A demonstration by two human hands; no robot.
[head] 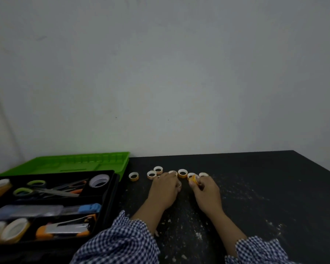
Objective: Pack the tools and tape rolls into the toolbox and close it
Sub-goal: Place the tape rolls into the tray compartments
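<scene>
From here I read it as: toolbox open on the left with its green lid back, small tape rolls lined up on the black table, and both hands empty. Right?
Not quite. The right hand is not empty: the head view shows it holding a small orange tape roll. The rest stands: the toolbox is open on the left with its green lid back, and small rolls line the black table.

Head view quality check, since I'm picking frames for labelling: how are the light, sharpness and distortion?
Head view: dim, flat light with no glare; the small orange-and-white tape rolls on the black speckled table look soft; the left hand and right hand are slightly blurred; the wide lens stretches the black tray of the green-lidded toolbox at the left edge.
</scene>
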